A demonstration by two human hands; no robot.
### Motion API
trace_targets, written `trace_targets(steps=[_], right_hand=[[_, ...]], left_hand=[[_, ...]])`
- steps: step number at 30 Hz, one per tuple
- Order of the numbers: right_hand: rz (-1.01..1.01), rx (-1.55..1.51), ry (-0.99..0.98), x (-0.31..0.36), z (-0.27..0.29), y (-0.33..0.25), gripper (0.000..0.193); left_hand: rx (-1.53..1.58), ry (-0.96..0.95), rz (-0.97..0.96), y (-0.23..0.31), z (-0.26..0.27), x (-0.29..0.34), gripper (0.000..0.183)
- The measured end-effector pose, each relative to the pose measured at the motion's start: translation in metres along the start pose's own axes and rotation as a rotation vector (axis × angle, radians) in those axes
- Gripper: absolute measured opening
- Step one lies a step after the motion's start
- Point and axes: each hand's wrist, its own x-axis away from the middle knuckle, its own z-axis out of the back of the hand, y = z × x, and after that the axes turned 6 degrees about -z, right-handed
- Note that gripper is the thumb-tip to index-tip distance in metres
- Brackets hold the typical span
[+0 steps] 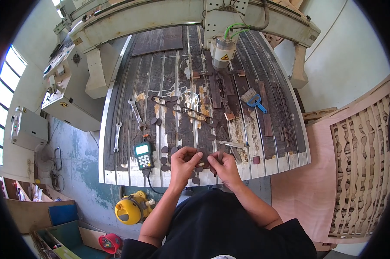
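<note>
Both my hands meet over the near edge of a slatted machine bed (pixel 264 165). My left hand (pixel 185 166) is closed, pinching a dark round disc (pixel 203 153) between thumb and fingers. Close beside it, my right hand (pixel 226 169) grips a small dark piece (pixel 221 156), its exact kind too small to make out. Around my left hand lie several more dark discs (pixel 164 159), some partly hidden by the fingers. A handheld keypad controller (pixel 143 156) with a lit screen rests left of my left hand. Just beyond my right hand is a pale metal bar (pixel 230 143).
Two wrenches (pixel 117 137) lie at the bed's left. A blue-handled brush (pixel 256 102) and cut dark strips (pixel 266 116) are to the right. Above the bed hangs a spindle (pixel 223 52) on a gantry (pixel 138 22). A yellow machine (pixel 129 210) stands on the floor.
</note>
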Motion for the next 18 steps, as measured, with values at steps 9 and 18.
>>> trace_targets(steps=[9,18], right_hand=[[-0.023,0.179,0.001,0.001,0.004,-0.007,0.015],[0.121,0.184,0.02,-0.003,0.022,-0.012,0.021]], left_hand=[[0.043,-0.008,-0.017,-0.009,-0.003,-0.003,0.014],[0.294,-0.089,0.145,0.002,0.001,-0.011,0.017]])
